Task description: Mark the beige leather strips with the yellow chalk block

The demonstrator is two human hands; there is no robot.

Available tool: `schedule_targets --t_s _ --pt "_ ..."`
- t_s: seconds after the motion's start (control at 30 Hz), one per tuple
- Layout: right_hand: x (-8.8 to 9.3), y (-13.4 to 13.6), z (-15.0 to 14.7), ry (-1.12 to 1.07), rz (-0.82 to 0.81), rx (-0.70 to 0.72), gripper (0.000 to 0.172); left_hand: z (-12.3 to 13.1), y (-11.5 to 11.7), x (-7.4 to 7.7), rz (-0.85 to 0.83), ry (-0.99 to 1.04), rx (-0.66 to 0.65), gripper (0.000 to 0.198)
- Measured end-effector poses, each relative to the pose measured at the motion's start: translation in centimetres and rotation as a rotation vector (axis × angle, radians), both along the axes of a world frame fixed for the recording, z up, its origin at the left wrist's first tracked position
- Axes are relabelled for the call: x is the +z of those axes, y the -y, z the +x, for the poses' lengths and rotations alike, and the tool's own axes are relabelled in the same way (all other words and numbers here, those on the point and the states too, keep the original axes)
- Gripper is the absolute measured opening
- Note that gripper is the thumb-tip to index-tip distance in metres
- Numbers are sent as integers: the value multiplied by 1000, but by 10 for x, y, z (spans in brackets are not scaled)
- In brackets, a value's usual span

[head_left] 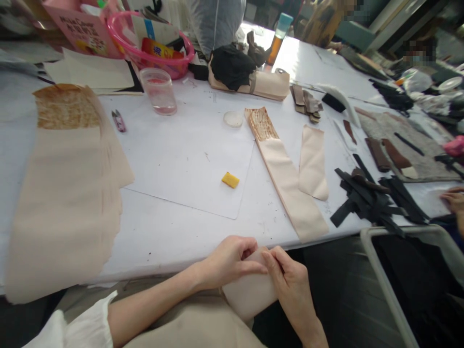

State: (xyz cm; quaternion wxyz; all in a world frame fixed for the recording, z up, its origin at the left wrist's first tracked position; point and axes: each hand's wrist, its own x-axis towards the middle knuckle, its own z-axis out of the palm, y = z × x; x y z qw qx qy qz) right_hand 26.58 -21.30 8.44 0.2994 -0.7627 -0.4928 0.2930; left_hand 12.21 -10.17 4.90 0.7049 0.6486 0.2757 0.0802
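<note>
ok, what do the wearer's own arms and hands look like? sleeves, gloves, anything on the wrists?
Left hand: bare, no glove, ring or watch visible. Its white sleeve is loose, with a wavy edge, ending well short of the wrist. Right hand: also ungloved, nothing visible on the wrist; no sleeve in frame. No markings or cables seen.

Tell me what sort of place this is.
Probably a leather or fabric workshop: a fanned stack of beige pieces, small pink-handled snips and a heap of black strips lie on the white worktable.
</note>
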Motion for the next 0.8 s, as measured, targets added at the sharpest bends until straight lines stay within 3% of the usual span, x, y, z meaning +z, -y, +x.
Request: schedule_targets --t_s 0.1,0.23,0.3,0.5,0.6,0.7,0.8 --pt "2 4 3 16 15 8 33 -3 -4 -4 8 16 5 38" --pt "9 13 13 89 -7 -95 34 -20 -25 -6 85 -28 281 28" --pt "11 15 16 109 -21 -113 35 -25 -33 -5 68 20 356 23" --pt "7 13 13 128 -24 -42 35 -15 -21 -2 93 4 274 33" --pt "5 13 11 128 -34 -34 35 -12 -12 -3 144 76 238 20" --pt "5 13 10 129 -43 -30 35 -10 -8 0 70 192 219 32" --pt "4 12 9 139 -30 -25 37 -7 -5 2 -49 128 186 31"
